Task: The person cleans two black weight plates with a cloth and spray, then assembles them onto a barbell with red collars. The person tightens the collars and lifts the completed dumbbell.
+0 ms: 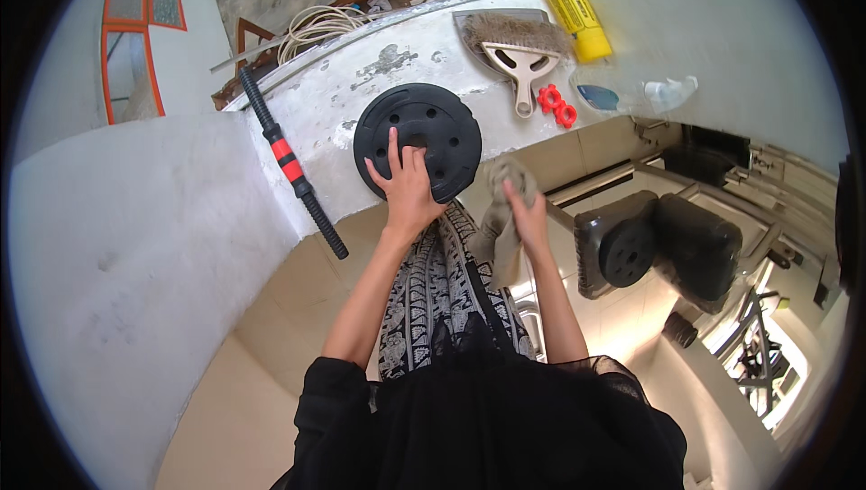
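A round black weight plate (451, 120) with a ring of holes rests at the front edge of the white ledge. My left hand (408, 183) grips its near part, one finger stretched over the face and others bent near the centre hole. Slightly blurred, my right hand (530, 219) is closed around a crumpled grey-beige cloth (499, 219), just right of the plate and apart from it. Left of the plate, a black threaded dumbbell bar (290, 165) with red bands lies slanted, its near end jutting past the ledge. Two red star-shaped collar nuts (557, 106) lie to the right.
On the ledge (307, 120) are a hand brush (519, 61) on a dustpan, a yellow cylinder (574, 12), a blue piece (598, 97) and a clear spray bottle (672, 91). Coiled cable (316, 30) lies behind. Another black plate (627, 252) rests on a padded seat (695, 251) at right.
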### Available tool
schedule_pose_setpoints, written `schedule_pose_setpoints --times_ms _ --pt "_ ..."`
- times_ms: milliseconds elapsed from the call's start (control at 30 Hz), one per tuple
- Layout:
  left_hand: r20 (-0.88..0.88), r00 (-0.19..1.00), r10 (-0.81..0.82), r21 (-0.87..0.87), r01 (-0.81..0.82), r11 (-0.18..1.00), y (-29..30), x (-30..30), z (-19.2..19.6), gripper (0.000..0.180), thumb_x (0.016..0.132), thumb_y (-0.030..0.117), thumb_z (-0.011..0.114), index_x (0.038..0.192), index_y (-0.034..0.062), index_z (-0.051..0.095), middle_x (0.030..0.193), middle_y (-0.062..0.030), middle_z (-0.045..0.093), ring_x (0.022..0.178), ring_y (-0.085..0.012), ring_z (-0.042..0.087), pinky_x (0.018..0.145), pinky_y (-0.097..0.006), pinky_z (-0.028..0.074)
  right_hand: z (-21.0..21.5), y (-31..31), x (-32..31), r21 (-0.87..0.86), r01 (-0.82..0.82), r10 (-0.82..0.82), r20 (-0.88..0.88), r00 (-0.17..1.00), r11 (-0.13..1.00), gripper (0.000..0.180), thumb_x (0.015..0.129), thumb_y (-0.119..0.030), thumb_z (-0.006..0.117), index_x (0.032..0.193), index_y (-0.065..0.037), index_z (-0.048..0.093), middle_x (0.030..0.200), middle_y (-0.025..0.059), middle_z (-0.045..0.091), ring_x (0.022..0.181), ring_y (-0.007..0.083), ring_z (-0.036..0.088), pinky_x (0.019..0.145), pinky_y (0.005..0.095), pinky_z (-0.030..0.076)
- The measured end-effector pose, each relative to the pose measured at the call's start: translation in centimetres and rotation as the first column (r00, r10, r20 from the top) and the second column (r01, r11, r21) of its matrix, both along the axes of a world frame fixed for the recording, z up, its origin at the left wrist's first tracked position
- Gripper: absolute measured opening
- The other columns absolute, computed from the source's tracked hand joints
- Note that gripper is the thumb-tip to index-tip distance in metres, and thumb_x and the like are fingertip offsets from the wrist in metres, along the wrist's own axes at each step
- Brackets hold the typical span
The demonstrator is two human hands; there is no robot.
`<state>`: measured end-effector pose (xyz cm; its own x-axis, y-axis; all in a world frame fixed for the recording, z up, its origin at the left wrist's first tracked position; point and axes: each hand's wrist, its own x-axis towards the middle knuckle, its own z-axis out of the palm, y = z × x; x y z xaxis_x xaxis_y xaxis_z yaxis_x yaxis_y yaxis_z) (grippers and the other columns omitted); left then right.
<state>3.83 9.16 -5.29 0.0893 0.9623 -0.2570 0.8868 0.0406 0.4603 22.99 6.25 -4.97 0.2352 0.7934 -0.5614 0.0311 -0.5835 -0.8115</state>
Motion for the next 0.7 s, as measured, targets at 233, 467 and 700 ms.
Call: schedule_pose_setpoints --times_ms 233,467,700 --pt "0.158 0.984 -0.084 -0.082 0.098 0.992 0.3 -2.7 3.2 0.091 0.034 0.028 0.083 0.111 0.0034 0.042 0.119 -0.0107 0.041 0.134 -0.0311 0.015 0.1 -0.06 0.005 2.2 9.7 -1.5 0.321 -0.201 0.14 0.204 0.969 0.925 0.038 0.082 -0.032 0.063 0.106 -0.003 0.061 0.092 0.0138 0.066 0.086 0.0207 0.063 0.076 0.0302 0.047" --pt "0.402 0.911 0.088 -0.18 -0.016 0.984 -1.5 -4.4 5.0 0.091 0.036 0.027 0.083 0.113 0.0049 0.041 0.128 -0.0163 0.036 0.134 -0.0322 0.016 0.103 -0.052 0.012 7.9 2.8 -2.5 0.254 -0.444 0.395 0.221 0.892 0.86 0.033 0.079 -0.026 0.065 0.103 -0.004 0.062 0.09 0.0114 0.06 0.084 0.0259 0.06 0.075 0.034 0.045" --pt "0.617 0.595 0.515 -0.473 -0.243 0.847 -3.0 -2.9 5.0 0.091 0.041 0.018 0.085 0.117 0.002 0.039 0.127 -0.0198 0.036 0.127 -0.0292 0.027 0.102 -0.038 0.028 9.3 9.6 -3.7 0.37 -0.42 0.306 0.328 0.893 0.829 0.033 0.073 -0.026 0.069 0.101 -0.008 0.064 0.085 0.014 0.058 0.078 0.0296 0.06 0.071 0.0353 0.047"
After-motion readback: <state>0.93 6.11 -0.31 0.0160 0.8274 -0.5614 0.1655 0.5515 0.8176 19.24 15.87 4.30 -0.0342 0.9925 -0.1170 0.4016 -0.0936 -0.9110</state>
